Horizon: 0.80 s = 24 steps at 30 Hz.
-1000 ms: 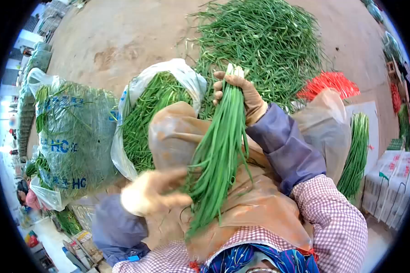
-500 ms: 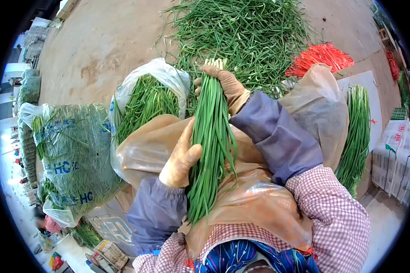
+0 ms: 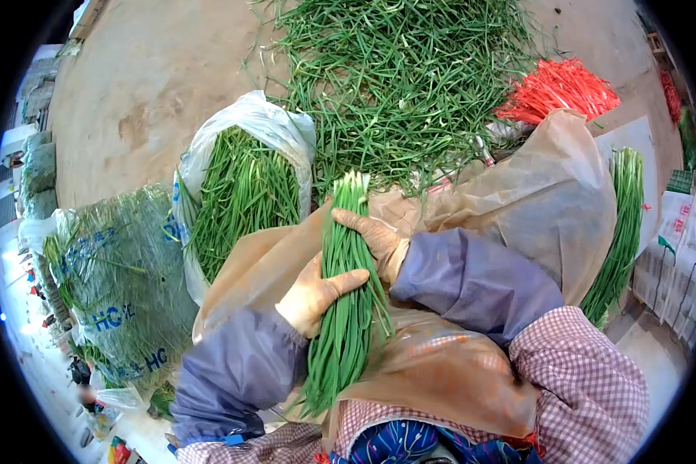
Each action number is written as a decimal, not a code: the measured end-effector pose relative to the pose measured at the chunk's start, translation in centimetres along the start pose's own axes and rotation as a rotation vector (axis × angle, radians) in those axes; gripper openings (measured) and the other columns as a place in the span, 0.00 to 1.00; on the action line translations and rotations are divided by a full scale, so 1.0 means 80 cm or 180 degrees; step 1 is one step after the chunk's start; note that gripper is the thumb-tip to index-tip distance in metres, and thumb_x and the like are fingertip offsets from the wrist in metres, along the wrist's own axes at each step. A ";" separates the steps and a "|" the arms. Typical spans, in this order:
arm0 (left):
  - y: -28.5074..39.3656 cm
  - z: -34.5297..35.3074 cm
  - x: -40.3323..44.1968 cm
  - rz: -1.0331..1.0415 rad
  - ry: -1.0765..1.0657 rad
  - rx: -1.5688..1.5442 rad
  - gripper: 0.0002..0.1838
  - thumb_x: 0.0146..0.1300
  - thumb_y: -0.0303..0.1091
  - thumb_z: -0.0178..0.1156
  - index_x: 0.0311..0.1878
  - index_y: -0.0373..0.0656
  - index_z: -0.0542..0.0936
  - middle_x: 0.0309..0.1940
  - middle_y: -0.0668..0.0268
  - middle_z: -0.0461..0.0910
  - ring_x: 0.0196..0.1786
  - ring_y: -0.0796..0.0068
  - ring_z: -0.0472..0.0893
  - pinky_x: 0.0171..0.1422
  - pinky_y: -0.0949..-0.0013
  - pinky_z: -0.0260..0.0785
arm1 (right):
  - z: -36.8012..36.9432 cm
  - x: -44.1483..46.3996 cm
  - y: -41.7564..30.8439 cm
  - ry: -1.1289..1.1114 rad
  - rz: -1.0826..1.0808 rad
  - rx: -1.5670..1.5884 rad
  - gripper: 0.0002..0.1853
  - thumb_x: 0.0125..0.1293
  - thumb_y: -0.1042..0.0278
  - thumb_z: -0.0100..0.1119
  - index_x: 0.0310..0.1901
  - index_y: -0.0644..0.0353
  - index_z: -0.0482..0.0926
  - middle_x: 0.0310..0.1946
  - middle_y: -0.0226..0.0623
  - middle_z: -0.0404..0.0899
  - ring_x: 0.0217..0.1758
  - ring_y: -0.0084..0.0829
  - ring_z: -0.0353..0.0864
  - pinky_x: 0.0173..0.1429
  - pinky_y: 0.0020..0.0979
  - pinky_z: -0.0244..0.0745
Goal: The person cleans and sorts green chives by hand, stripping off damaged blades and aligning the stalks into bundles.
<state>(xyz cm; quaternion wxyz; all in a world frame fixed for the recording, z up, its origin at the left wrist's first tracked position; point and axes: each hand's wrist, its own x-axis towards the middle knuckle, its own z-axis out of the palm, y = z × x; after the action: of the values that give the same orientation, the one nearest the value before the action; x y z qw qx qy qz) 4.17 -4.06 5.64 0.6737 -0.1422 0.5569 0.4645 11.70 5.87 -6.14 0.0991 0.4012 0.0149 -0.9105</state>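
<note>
A bunch of garlic chives [image 3: 344, 321] lies upright in front of me, its pale cut ends at the top and green leaves hanging toward my lap. My gloved left hand [image 3: 313, 295] is closed around its middle from the left, thumb across the front. Higher up, my gloved right hand [image 3: 373, 238] grips the bunch from the right, just below the pale ends. Some of its fingers are hidden behind the leaves. Brownish plastic sheeting [image 3: 433, 356] covers my lap under the bunch.
Loose chives [image 3: 410, 85] are heaped on the floor ahead, with red ties [image 3: 561, 89] to their right. An open plastic bag [image 3: 247, 116] of greens and a wrapped bale [image 3: 127, 286] stand left. A tied chive bundle [image 3: 619, 224] lies right on a pale board [image 3: 648, 170].
The bunch has come down closer to me. My right hand has moved down with it, uncovering the pale ends. My left hand has risen slightly, its thumb now across the leaves.
</note>
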 end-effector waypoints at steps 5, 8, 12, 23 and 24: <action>0.021 -0.044 0.123 -0.0792 -0.0061 0.0214 0.39 0.66 0.34 0.62 0.74 0.43 0.52 0.59 0.52 0.73 0.57 0.64 0.78 0.57 0.59 0.76 | -0.060 0.080 -0.037 0.0114 0.1339 0.0283 0.28 0.62 0.44 0.64 0.58 0.53 0.75 0.51 0.46 0.80 0.47 0.44 0.81 0.56 0.47 0.76; -0.003 -0.075 0.184 -0.0279 -0.0528 0.0010 0.33 0.67 0.40 0.61 0.71 0.47 0.59 0.57 0.57 0.76 0.53 0.65 0.80 0.55 0.60 0.77 | -0.134 0.172 -0.008 -0.0019 0.0797 0.0145 0.26 0.63 0.40 0.61 0.50 0.56 0.79 0.42 0.43 0.83 0.39 0.38 0.82 0.47 0.42 0.80; 0.010 -0.063 0.174 -0.0719 0.0001 -0.0308 0.27 0.67 0.39 0.61 0.65 0.42 0.67 0.51 0.58 0.80 0.47 0.66 0.83 0.50 0.61 0.78 | -0.098 0.158 -0.014 0.0290 0.0449 0.0180 0.17 0.65 0.52 0.62 0.40 0.59 0.83 0.29 0.38 0.84 0.29 0.35 0.81 0.38 0.39 0.81; 0.021 0.020 0.022 0.0499 -0.0060 0.0136 0.29 0.58 0.25 0.66 0.62 0.37 0.68 0.47 0.60 0.79 0.43 0.68 0.83 0.45 0.63 0.80 | 0.078 0.018 -0.046 -0.0326 -0.2831 -0.0221 0.21 0.61 0.72 0.67 0.55 0.55 0.73 0.39 0.28 0.79 0.35 0.26 0.79 0.37 0.30 0.79; 0.010 0.024 0.009 0.0668 0.0223 0.0121 0.26 0.57 0.20 0.62 0.60 0.37 0.68 0.44 0.60 0.79 0.40 0.66 0.83 0.40 0.64 0.81 | 0.083 0.003 -0.043 -0.0379 -0.2695 -0.0130 0.21 0.61 0.72 0.68 0.55 0.54 0.73 0.38 0.28 0.79 0.34 0.26 0.79 0.36 0.29 0.78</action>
<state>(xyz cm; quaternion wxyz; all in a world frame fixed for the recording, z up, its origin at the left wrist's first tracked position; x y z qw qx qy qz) 4.70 -1.94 5.87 0.6040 -0.0864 0.6007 0.5166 6.06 8.52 -1.99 -0.2748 0.3044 0.1905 -0.8919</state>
